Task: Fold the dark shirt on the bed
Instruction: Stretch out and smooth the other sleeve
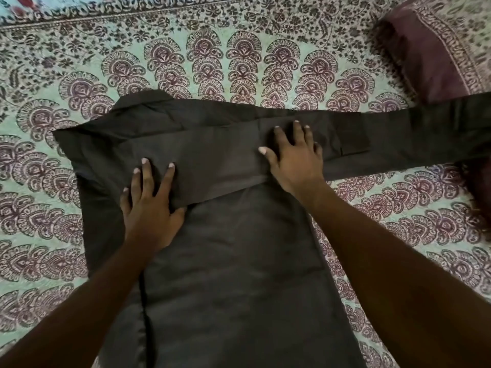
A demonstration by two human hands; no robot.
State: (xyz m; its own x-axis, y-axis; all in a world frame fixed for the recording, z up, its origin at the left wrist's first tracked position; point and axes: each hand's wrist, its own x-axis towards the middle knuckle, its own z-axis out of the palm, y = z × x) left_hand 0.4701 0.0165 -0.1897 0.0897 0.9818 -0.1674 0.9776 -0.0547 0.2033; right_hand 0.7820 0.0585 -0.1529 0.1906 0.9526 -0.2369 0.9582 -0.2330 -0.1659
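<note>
The dark shirt (231, 261) lies flat on the patterned bed (47, 197), collar end away from me. One sleeve is folded across the upper back as a band. The other sleeve (425, 136) stretches out to the right. My left hand (151, 208) rests flat, fingers spread, on the lower left end of the folded band. My right hand (295, 158) presses flat on the band's right part, near the shoulder. Neither hand grips cloth.
A maroon patterned pillow (438, 49) lies at the far right corner, close to the end of the outstretched sleeve. A dark reddish cloth edge (478, 192) shows at the right border. The printed bedspread spreads around the shirt on all sides.
</note>
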